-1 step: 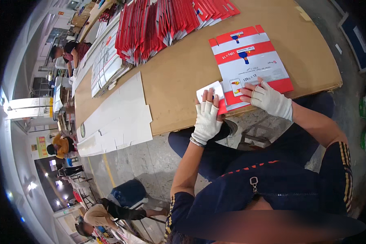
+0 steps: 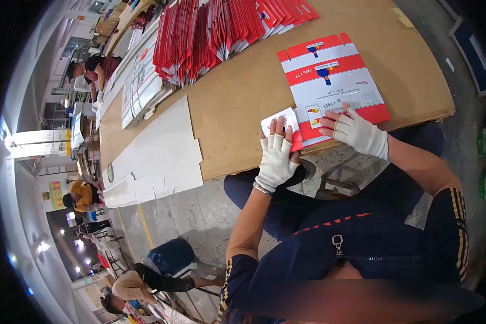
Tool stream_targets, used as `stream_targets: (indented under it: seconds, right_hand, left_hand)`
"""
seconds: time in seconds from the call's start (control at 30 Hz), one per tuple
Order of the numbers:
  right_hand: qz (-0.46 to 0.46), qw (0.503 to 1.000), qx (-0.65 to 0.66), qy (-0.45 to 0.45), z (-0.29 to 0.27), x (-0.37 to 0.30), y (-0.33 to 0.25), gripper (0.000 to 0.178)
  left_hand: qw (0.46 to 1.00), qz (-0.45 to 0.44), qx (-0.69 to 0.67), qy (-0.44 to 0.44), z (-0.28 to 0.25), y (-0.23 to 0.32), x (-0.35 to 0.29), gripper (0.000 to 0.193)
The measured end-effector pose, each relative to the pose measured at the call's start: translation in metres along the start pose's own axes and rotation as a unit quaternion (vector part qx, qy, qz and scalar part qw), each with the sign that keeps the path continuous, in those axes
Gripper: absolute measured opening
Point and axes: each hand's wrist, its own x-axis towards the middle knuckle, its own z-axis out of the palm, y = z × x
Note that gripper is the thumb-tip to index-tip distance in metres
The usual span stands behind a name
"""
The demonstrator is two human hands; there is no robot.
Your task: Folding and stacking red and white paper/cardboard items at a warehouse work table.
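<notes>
A printed red and white carton (image 2: 335, 81) lies flat on the brown tabletop in front of me, its near edge close to the table's edge. My left hand (image 2: 277, 162), in a white glove that leaves the fingertips bare, rests with fingers stretched on a small white and red flap (image 2: 278, 116) at the carton's near left corner. The flap's underside is hidden. My right hand (image 2: 356, 131), gloved the same way, lies with its fingers spread over the carton's near part. Neither hand grips anything.
Folded red cartons (image 2: 200, 32) stand in a dense row at the far side. White cardboard sheets (image 2: 162, 151) lie to the left, beside a strapped stack of flat board (image 2: 140, 86). A dark blue bin (image 2: 171, 255) stands on the floor. Several people work at the left.
</notes>
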Motion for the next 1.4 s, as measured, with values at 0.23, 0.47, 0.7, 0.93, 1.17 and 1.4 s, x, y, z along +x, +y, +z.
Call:
stream_targets:
  seconds: [0.23, 0.47, 0.7, 0.93, 1.17, 1.4]
  right_hand:
    - [-0.009, 1.000, 0.017, -0.009, 0.006, 0.000, -0.003, 0.044]
    - [0.002, 0.999, -0.008, -0.035, 0.022, -0.003, -0.005, 0.043]
    - [0.005, 0.999, -0.015, -0.038, 0.023, -0.003, -0.008, 0.043]
    - [0.002, 0.999, 0.008, -0.035, 0.019, 0.001, -0.006, 0.043]
    - [0.004, 0.998, 0.048, -0.033, 0.013, 0.006, 0.001, 0.043]
    - [0.289, 0.908, 0.296, 0.072, -0.039, -0.039, -0.061, 0.043]
  left_hand:
    - [0.992, -0.064, 0.103, -0.043, 0.012, -0.003, 0.005, 0.074]
    - [0.979, -0.106, 0.151, -0.091, 0.014, 0.003, 0.013, 0.071]
    - [0.973, -0.140, 0.145, -0.110, 0.011, 0.013, 0.017, 0.068]
    - [0.977, -0.191, 0.069, -0.059, 0.016, 0.011, 0.020, 0.072]
    - [0.955, -0.284, 0.064, 0.047, 0.028, -0.019, 0.080, 0.072]
    - [0.911, -0.308, -0.142, 0.236, 0.044, -0.012, 0.077, 0.042]
